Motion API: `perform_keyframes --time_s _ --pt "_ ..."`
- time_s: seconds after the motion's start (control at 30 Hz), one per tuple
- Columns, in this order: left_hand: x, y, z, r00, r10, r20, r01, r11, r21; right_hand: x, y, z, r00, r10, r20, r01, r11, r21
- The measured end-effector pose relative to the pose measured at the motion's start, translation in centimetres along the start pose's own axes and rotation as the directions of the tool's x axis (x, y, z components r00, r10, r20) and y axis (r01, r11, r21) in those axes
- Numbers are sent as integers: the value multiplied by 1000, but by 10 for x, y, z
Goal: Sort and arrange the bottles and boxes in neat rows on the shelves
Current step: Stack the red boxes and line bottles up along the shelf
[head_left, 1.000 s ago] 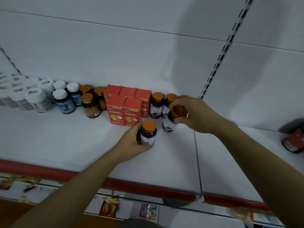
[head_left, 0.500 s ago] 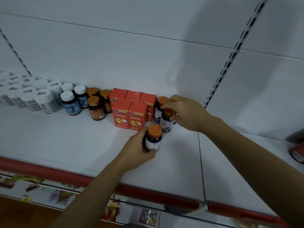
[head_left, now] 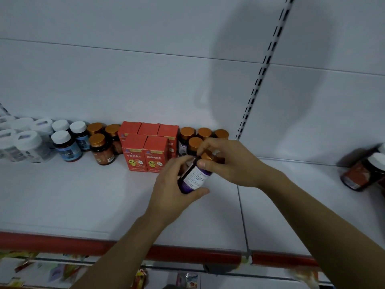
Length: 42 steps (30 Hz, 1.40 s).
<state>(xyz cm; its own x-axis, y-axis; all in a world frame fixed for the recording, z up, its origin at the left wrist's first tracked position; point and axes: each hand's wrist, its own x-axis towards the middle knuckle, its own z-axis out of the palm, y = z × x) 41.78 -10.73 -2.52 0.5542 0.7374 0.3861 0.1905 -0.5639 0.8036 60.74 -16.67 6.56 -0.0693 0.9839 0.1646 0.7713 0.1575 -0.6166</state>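
Note:
A dark purple-label bottle (head_left: pixel 194 177) with a gold cap is tilted above the white shelf (head_left: pixel 83 201). My left hand (head_left: pixel 173 190) grips its body from below. My right hand (head_left: pixel 229 161) pinches its cap end from the right. Behind the hands stand several gold-capped purple bottles (head_left: pixel 187 138) against the back wall. Left of them stand red boxes (head_left: pixel 144 152) in two rows, then brown gold-capped bottles (head_left: pixel 102 150), blue-label white-capped bottles (head_left: pixel 65 146) and white bottles (head_left: pixel 29 146).
Dark bottles with red labels (head_left: pixel 362 172) lie at the shelf's far right. A slotted upright (head_left: pixel 260 76) divides the back wall. The red shelf edge (head_left: pixel 187 253) runs along the front, with packets on a lower shelf (head_left: pixel 187 280).
My right hand left the bottle it set in the back group and came to the cap of the bottle in my left hand. That bottle now is lifted and tilted.

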Motion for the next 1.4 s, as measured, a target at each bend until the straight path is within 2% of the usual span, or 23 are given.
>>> perform_keyframes --time_s 0.1,0.17,0.27,0.43,0.53,0.67,0.77,0.9,1.03,1.13,1.23,1.4 --pt "3 2 11 999 4 -32 -4 1000 8 -6 5 -10 991 130 -45 -128 991 37" --pt "3 -1 15 1000 -24 -9 24 1000 -11 -11 7 -14 993 117 -23 -116 993 33" --pt "3 -8 14 993 -110 48 113 992 -56 -17 11 -29 998 65 17 -64 996 -62" --pt "4 -19 5 989 -116 96 112 993 42 -7 28 -45 994 94 55 -81 976 -202" --pt "15 -11 1 1000 -21 16 19 995 97 1 32 -41 992 121 36 -113 978 -175" --pt "47 1 -10 977 207 -55 -182 937 297 12 36 -35 996 87 -8 -87 978 -187" --pt "67 5 -18 954 300 12 -273 847 456 19 40 -31 998 64 -23 -68 963 -262" --pt "84 6 -17 939 300 168 -342 757 557 18 37 -26 997 45 -61 -64 932 -356" --pt "93 2 -16 924 309 224 -381 726 572 10 40 -18 995 71 -71 -96 868 -487" --pt "98 -2 -18 912 320 256 -409 721 559 4 46 -14 988 126 -91 -153 886 -438" --pt "103 -5 -21 898 339 279 -438 739 512 0 46 -15 982 119 -145 -165 915 -368" --pt "107 -11 -25 884 367 291 -465 759 456 -1 41 -18 964 226 -140 -262 897 -355"
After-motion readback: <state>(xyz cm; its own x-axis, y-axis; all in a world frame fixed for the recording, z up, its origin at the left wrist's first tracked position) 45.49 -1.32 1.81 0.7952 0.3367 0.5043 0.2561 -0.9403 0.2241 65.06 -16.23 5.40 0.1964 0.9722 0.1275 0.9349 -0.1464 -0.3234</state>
